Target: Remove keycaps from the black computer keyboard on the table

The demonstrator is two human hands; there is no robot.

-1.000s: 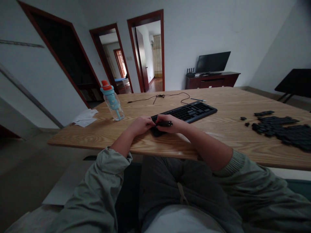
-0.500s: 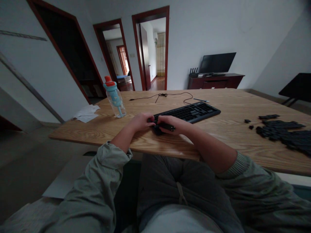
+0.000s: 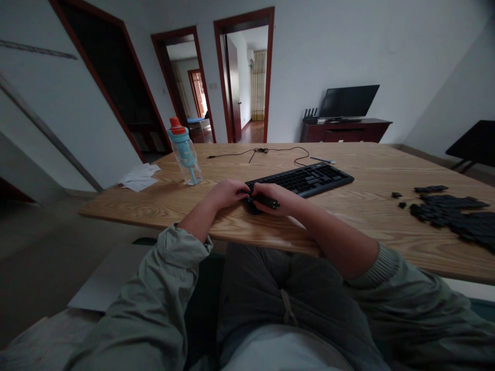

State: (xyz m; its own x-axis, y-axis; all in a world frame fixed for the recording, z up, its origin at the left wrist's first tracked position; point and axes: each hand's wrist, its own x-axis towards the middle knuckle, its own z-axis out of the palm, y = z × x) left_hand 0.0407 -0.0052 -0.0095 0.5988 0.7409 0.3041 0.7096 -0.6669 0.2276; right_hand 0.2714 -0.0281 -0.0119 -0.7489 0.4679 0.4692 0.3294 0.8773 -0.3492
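A black keyboard (image 3: pixel 309 178) lies at a slant on the wooden table, with lighter patches showing among its keys. At its left end is my left hand (image 3: pixel 229 192), fingers curled and pinched close to the keys; what they hold, if anything, is hidden. My right hand (image 3: pixel 281 198) is closed around a slim black-handled tool (image 3: pixel 269 201), its back end pointing toward me on the right. The tool's working tip is hidden by the fingers at the keyboard's left end. Both hands are close together, almost touching.
A pile of loose black keycaps (image 3: pixel 456 212) is on the table's right side. A clear bottle with a red top (image 3: pixel 186 154) stands left, beside crumpled tissues (image 3: pixel 139 176). Behind the keyboard lie its cable (image 3: pixel 278 150) and a thin blue-and-white brush-like stick (image 3: pixel 323 160).
My left hand's fingertips have shifted slightly at the keyboard's left end. My right hand keeps its grip on the tool in nearly the same spot. The whole view has moved slightly.
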